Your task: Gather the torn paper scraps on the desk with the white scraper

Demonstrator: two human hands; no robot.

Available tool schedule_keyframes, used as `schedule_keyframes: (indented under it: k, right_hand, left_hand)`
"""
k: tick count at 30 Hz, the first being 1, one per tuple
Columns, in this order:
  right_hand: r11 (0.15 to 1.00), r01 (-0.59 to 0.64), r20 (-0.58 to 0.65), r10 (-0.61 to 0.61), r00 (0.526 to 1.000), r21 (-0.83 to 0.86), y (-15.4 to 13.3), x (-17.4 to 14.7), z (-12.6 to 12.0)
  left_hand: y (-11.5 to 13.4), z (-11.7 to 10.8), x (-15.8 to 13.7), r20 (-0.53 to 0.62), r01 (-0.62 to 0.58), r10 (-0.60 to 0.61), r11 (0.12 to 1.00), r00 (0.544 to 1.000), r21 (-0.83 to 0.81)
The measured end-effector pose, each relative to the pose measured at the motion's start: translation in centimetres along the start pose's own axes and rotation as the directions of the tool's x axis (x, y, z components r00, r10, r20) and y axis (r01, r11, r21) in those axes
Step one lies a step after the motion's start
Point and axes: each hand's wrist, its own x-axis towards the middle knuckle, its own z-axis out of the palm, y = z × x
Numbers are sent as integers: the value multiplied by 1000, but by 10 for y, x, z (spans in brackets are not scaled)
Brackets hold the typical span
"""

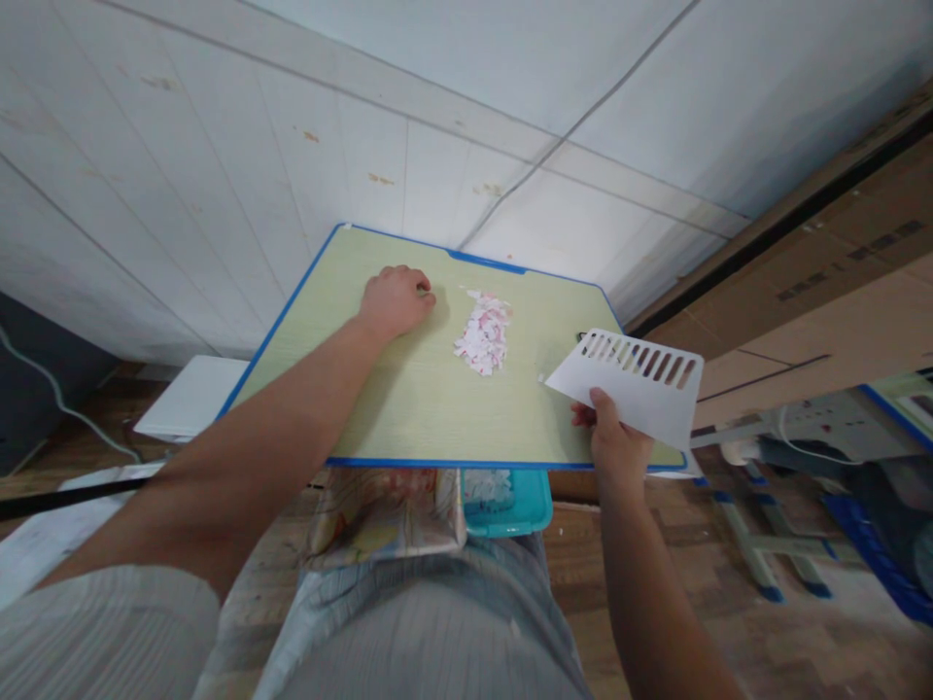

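My right hand [616, 437] grips a white slotted sheet [634, 389] by its lower edge, thumb on top, over the right end of the desk. A row of slanted openings runs along the sheet's far side. My left hand [397, 299] rests on the left half of the pale green desktop [408, 408], its fingers curled in; what they hold, if anything, is hidden. Between the two hands lies a loose heap of small white and pink paper scraps [485, 335], closer to the left hand and touched by neither.
Below the desk's front edge, a turquoise basket [510, 523] holds pale scraps beside a patterned cloth or bag [386, 525]. Cardboard boxes [823, 282] stand at the right. A cable [575, 126] runs down the white wall. A white stool-like surface [190, 399] is at left.
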Motion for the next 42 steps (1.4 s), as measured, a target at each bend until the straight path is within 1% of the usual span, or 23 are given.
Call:
schedule_keyframes:
  k: [5,11,16,20,22,26,29,35,42]
  right_hand:
    - [998,22,33,-20,999,-66,5,11,6]
    - [992,32,88,-21,996,-122,15,16,4]
    - [996,-10,148,24,989,-94,2,0,-2]
    - [994,-33,301,64,951,-105,-12,-20,-11]
    - [996,-42,334,66,940,-79,-18,-29,-15]
    - [999,-19,354,31,935,-38,-26,-36,-18]
    - [999,13,372,3,928,-41,-26,-37,-17]
    - [996,-11,357,42,933,-89,-23,-40,-17]
    - [997,-60,351,72,933,-46,-19,-45,-20]
  left_hand:
    - [0,0,-1,1,2,-2,1000,1000,-6]
    - [0,-1,-1,2,3,-3,1000,1000,-4]
    - [0,-3,-2,7,2,-2,1000,1000,-8]
    - [1,-3,-2,9,9,-9,1000,1000,-20]
    - [1,-4,-2,15,9,-9,1000,1000,-23]
    - [1,-3,-1,12,10,-10,1000,1000,-14]
    - [1,-3,-1,8,10,-10,1000,1000,-12]
    - [1,-3,-1,12,18,-17,999,1000,-28]
    - [0,-2,-1,5,9,-9,999,1000,-37]
